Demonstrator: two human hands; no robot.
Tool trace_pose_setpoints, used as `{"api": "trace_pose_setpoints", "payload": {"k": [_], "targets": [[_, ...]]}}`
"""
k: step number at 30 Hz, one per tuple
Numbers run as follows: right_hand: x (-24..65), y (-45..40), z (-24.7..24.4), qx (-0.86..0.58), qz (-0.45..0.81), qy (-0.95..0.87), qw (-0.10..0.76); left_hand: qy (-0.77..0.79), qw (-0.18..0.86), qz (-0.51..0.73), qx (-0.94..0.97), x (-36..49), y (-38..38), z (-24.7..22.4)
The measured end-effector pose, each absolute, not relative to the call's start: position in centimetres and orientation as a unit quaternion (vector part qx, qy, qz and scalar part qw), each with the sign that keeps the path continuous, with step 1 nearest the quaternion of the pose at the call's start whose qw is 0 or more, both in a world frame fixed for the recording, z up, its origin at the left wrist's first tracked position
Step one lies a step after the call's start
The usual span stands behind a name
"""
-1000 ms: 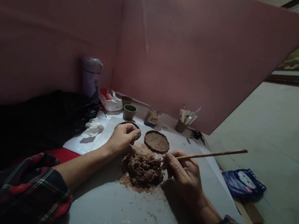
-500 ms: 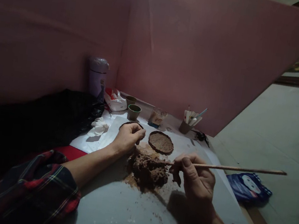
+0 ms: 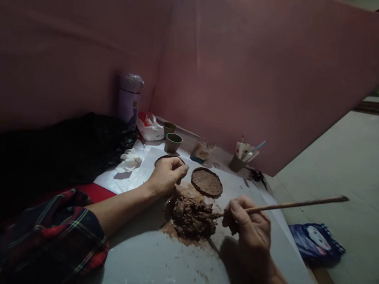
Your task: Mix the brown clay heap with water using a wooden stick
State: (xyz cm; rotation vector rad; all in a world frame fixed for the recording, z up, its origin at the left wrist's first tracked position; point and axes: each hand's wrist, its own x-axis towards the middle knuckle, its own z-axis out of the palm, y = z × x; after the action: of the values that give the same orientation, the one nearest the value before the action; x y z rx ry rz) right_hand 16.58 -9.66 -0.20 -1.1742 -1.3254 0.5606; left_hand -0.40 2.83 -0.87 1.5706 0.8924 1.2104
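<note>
A wet, crumbly brown mound that looks like clay or mud [image 3: 192,217] lies on the pale board [image 3: 155,274]. My right hand [image 3: 250,222] is closed around a thin wooden stick [image 3: 297,205]. Its lower end meets the mound's right side, while the long end slants up to the right. Above the mound's left edge, my left hand [image 3: 168,174] has its fingers pinched together; whatever they hold is hidden. Behind the mound lies a round, flat brown disc with a raised rim [image 3: 207,181]. A second such disc [image 3: 164,158] is partly covered by my left hand.
Two small cups [image 3: 173,144], a murky glass [image 3: 202,150] and a pot of pens [image 3: 239,161] line the back. White crumpled gloves or tissue [image 3: 129,160], a black plastic bag [image 3: 67,152] and a purple flask [image 3: 129,102] are at left. Pink panels [image 3: 238,73] stand behind.
The stick's far end has risen and swung left as its tilt steepened. A brown scrap that hung below my right fingers is out of sight. My left hand keeps its pinch.
</note>
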Motion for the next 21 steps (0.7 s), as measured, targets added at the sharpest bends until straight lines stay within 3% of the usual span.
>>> {"api": "trace_pose_setpoints", "payload": {"k": [5, 12, 15, 21], "targets": [[16.1, -10.6, 0.1, -0.432, 0.258, -0.518, 0.692, 0.362, 0.466, 0.492, 0.640, -0.4, 2.8, -0.9], [14.7, -10.3, 0.0, -0.462, 0.221, -0.654, 0.556, 0.360, 0.465, 0.495, 0.639, -0.5, 2.9, -0.9], [15.4, -10.0, -0.2, -0.493, 0.216, -0.648, 0.539, 0.360, 0.467, 0.498, 0.636, -0.5, 2.8, -0.8], [15.8, -10.8, -0.2, -0.450, 0.196, -0.573, 0.656, 0.350, 0.468, 0.504, 0.636, -0.4, 2.9, -1.0]]}}
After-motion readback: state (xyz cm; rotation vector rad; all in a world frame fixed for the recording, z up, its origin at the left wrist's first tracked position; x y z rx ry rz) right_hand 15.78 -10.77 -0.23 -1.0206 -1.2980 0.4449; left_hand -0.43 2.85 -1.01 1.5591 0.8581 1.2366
